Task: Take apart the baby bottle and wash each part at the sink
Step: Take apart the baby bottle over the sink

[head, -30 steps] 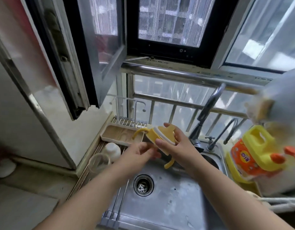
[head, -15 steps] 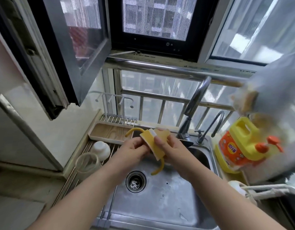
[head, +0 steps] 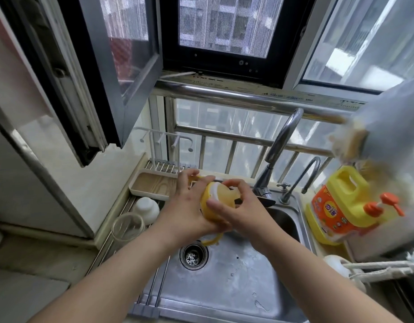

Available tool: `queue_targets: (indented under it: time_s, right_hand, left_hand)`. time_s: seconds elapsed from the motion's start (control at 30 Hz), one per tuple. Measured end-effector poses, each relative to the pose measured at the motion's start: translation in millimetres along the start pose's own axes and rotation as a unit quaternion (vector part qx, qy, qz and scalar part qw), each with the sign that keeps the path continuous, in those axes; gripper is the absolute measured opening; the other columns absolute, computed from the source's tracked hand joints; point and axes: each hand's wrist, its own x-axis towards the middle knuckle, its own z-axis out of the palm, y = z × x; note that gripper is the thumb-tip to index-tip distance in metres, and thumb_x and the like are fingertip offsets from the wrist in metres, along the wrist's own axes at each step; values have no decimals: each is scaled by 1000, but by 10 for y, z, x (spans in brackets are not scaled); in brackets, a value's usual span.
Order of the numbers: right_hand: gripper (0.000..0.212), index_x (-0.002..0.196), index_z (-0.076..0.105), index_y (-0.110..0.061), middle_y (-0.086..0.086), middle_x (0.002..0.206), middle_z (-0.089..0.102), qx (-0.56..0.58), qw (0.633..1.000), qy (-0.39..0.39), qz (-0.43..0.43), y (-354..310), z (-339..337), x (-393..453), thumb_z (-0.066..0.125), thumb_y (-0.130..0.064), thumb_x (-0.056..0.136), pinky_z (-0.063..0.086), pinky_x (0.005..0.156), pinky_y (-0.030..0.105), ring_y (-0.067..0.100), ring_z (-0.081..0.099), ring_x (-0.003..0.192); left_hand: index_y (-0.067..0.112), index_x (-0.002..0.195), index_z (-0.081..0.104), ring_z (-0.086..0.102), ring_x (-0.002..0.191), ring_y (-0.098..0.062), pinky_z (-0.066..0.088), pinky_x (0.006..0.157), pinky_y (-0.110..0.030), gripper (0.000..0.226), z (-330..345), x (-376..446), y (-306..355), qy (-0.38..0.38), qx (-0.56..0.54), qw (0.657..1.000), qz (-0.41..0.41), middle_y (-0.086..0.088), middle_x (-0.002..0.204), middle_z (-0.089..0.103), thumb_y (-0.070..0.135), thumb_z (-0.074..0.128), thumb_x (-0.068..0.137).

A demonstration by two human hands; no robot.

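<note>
Fingers (head: 227, 183) of the right hand (head: 238, 209) and the left hand (head: 187, 203) are curling around the yellow bottle collar (head: 213, 201), gripping it above the sink (head: 224, 276). A clear bottle body (head: 128, 227) and white cap (head: 145, 207) are sitting on the rack (head: 103, 248) beside the sink; the bottle body's contents cannot be told.

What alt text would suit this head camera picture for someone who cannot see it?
Two bare hands, left hand and right hand, grip a yellow bottle collar above a steel sink. A clear bottle stands on the left rack, a yellow detergent jug on the right.
</note>
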Motion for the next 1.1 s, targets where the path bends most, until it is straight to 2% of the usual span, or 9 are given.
queue_targets:
  time_s: [0.13,0.23,0.37,0.5,0.6,0.7,0.77,0.97,1.1]
  right_hand:
    - [52,110,58,-45,-4,115,60,-20,999,-39,-3,-2,4,-48,74,-61,63,57,84,43,19,62,104]
    - [48,118,61,-33,3,115,65,25,996,-84,16,-2,-40,-73,73,-46,74,56,86,44,21,65,105]
    - [47,120,61,-26,5,110,67,29,993,-111,21,-68,-113,-83,73,-30,75,57,83,40,20,67,101]
    - [39,114,62,-26,-1,103,64,-33,997,-65,8,-70,-91,-58,74,-14,79,58,82,39,19,66,95]
    - [44,113,58,-34,-9,105,61,-152,987,-40,-22,-41,-57,-40,75,-19,75,57,83,30,11,63,91]
    - [47,117,55,-36,-13,104,59,-247,968,-22,-47,-11,-10,-32,69,-24,75,50,72,14,2,58,87]
    - [46,120,53,-36,-13,104,59,-262,963,-26,-49,5,9,-37,66,-25,77,50,74,15,1,57,87]
    - [49,131,43,-30,1,105,60,-352,932,-62,-61,1,42,-14,53,-24,84,53,73,28,14,59,83]
    - [50,133,44,-31,0,104,59,-356,928,-85,-69,19,20,57,53,-21,84,49,68,23,13,58,81]
  left_hand:
    - [35,119,45,48,104,-5,38,84,-14,84,-12,29,-29,-29,-64,997,-6,11,128,23,45,87,48]
    - [29,117,47,49,100,1,39,77,-4,80,-10,29,-99,-36,-69,997,20,10,122,27,41,88,50]
    - [30,115,47,46,106,5,38,79,0,79,-11,32,-140,-45,-80,995,35,12,120,26,41,89,49]
    - [32,118,43,46,110,-2,40,90,-8,85,-10,48,-176,-74,-58,995,45,14,121,24,41,89,47]
    - [29,135,33,47,113,-8,39,97,-18,107,18,56,-188,-116,15,993,20,16,127,17,47,89,45]
    - [32,129,35,56,104,-15,49,92,-32,103,50,56,-176,-128,88,988,7,12,128,18,55,84,42]
    - [32,124,37,59,95,-17,52,83,-36,96,62,52,-176,-124,122,985,9,9,125,22,58,81,42]
    - [36,119,42,56,93,-13,51,83,-30,84,106,25,-266,-101,69,992,20,14,116,25,51,83,47]
    - [42,109,42,55,94,-7,45,82,-16,78,132,9,-382,-76,7,996,37,14,114,29,49,85,44]
